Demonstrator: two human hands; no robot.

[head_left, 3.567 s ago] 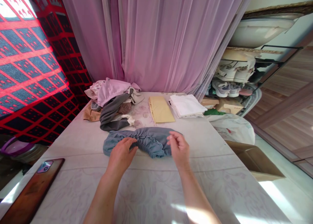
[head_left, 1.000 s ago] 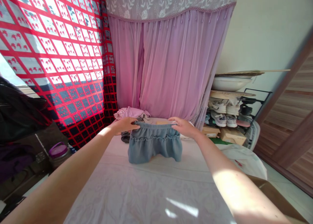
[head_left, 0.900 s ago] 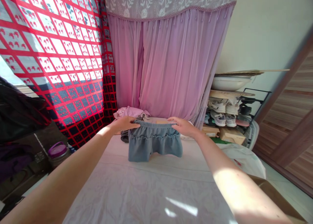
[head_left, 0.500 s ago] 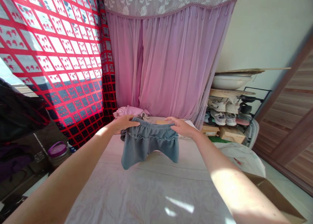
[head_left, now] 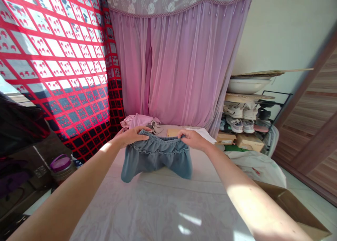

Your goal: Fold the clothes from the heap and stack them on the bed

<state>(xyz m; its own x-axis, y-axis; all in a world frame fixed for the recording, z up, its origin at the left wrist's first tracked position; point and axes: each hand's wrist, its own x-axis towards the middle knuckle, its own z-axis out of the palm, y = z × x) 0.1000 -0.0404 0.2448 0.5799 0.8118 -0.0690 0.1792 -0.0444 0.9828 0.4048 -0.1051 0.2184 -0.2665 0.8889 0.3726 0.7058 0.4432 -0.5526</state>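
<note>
A small pair of blue-grey shorts (head_left: 159, 156) with a gathered elastic waistband and a ruffle below it hangs between my two hands. My left hand (head_left: 134, 135) pinches the left end of the waistband, thumb in front. At the other end, my right hand (head_left: 191, 138) grips the waistband between thumb and bent fingers. The legs of the shorts hang down to the pale bed sheet (head_left: 147, 209); whether they rest on it I cannot tell. Behind my left hand lies a heap of pink clothes (head_left: 139, 120).
Behind the shorts are a tan item (head_left: 173, 132) and a white cloth (head_left: 204, 134). A shoe rack (head_left: 273, 105) stands on the right, with a white basin (head_left: 249, 85) on top. An open cardboard box (head_left: 292, 206) sits at lower right, and a purple-lidded container (head_left: 60, 163) at left.
The shorts have come slightly lower and their left leg has swung left. Both hands moved a little down and left in view, still holding the waistband.
</note>
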